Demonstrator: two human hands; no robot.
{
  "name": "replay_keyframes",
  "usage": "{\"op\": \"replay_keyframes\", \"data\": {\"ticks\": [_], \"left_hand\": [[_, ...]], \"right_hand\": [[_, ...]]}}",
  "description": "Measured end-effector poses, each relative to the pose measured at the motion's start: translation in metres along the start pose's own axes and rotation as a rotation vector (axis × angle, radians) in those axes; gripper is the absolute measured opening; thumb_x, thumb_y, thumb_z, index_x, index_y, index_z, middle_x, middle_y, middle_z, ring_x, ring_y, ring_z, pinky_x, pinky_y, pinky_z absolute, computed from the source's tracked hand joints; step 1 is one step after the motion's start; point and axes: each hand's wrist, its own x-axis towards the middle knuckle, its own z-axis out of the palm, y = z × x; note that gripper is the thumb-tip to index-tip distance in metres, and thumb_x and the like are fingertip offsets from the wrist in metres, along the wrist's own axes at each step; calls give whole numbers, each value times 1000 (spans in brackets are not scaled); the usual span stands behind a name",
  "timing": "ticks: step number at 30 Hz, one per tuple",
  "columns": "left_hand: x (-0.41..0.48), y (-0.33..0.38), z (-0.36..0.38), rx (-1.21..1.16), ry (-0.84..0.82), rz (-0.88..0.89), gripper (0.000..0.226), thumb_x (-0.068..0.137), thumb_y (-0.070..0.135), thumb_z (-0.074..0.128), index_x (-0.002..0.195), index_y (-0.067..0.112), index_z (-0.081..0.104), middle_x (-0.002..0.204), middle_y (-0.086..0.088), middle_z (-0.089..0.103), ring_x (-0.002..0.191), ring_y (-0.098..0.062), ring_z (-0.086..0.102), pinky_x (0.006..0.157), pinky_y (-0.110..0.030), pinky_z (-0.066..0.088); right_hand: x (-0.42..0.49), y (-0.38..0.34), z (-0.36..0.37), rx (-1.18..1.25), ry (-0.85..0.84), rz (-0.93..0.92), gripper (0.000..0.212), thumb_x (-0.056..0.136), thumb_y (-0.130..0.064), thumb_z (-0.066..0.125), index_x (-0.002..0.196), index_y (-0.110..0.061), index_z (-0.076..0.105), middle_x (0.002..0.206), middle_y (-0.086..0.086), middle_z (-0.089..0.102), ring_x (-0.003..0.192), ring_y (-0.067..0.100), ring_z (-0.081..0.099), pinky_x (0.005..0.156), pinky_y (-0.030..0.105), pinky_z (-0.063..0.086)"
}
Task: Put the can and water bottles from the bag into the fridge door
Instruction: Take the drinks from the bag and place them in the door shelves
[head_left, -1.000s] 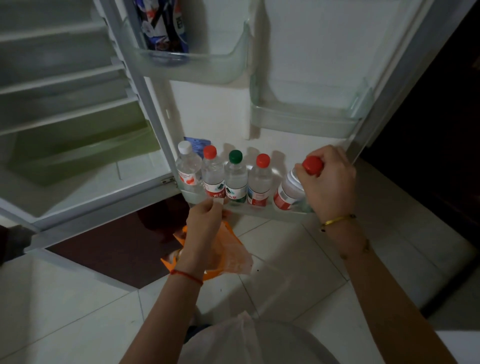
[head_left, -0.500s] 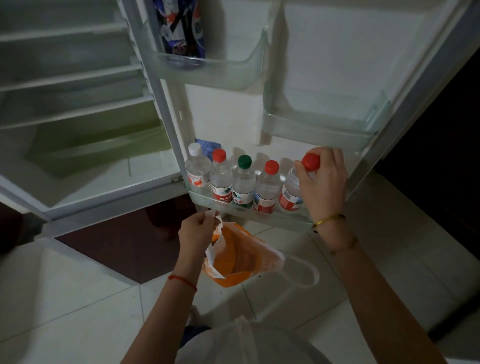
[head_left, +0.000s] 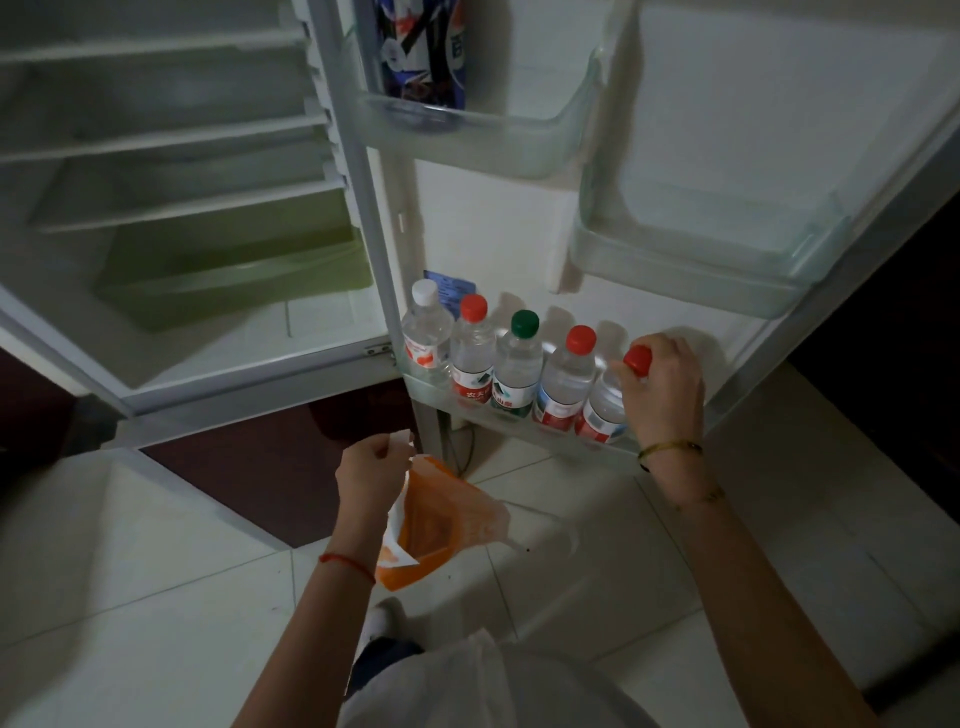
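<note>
Head cam: my right hand (head_left: 662, 387) is closed round the red cap of the fifth bottle (head_left: 605, 410), seating it in the bottom door shelf (head_left: 519, 423) beside four others. Left hand (head_left: 371, 475) pinches the limp orange bag (head_left: 436, 530). Can (head_left: 423, 52) is in the top bin. Next I'd let go, once it's upright.
</note>
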Motion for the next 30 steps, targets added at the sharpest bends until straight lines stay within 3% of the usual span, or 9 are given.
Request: {"op": "replay_keyframes", "data": {"ticks": [5,8,11,14,17,21,24,27,30], "left_hand": [[9,-7,-10,26,29,44,22,96,25,56,76,23,67,83,-9,72,86,-31,69,79,-42,56],[17,-10,-14,40,16,51,26,94,24,58,69,27,64,88,-17,74,89,-35,70,81,-46,57],[29,-14,-25,36,24,35,22,94,21,57,77,17,70,84,-15,72,81,-30,67,70,-38,56],[48,-28,-48,72,59,-19,16,92,17,59,85,9,72,78,-8,66,78,-24,62,62,-27,46],[69,-50,-79,120,125,-71,19,85,19,66,91,4,76,84,-15,71,89,-32,66,75,-34,49],[86,-80,-122,276,123,-127,31,89,24,66,88,-7,72,89,-24,69,86,-37,65,70,-36,44],[99,-104,-152,432,104,-183,28,91,19,62,91,-8,70,100,-26,69,100,-44,63,74,-35,37],[111,-117,-169,515,38,-105,24,91,16,63,104,0,75,112,-24,70,110,-44,61,85,-38,43],[118,-116,-174,507,23,-13,26,90,13,65,112,3,74,118,-21,71,115,-39,62,91,-36,43]], "right_hand": [[0,1,0,-6,2,52,28,82,-19,70,104,-4,61,103,17,59,100,34,55,78,29,39],[-7,-9,-1,-54,35,65,39,84,-26,69,115,-5,59,114,18,58,109,34,53,87,36,45],[-19,-21,3,-108,138,-16,38,83,-30,68,112,-5,60,109,17,58,105,35,52,90,40,45],[-29,-35,15,-94,141,-87,31,84,-31,66,104,-7,62,102,13,60,99,32,52,90,34,39],[-38,-54,26,-65,129,-108,25,87,-31,62,97,-9,63,96,10,63,94,31,54,88,26,33],[-48,-79,36,4,132,-144,18,86,-23,65,94,-7,64,92,11,63,90,30,52,77,24,33],[-52,-90,46,10,114,-120,19,87,-24,64,96,-8,64,96,11,64,93,28,51,79,27,38],[-55,-101,53,24,125,-108,20,87,-25,61,97,-8,63,97,10,64,96,28,51,83,32,42],[-59,-114,61,29,130,-84,21,87,-25,60,98,-7,63,99,12,64,98,29,51,84,22,32]]}}
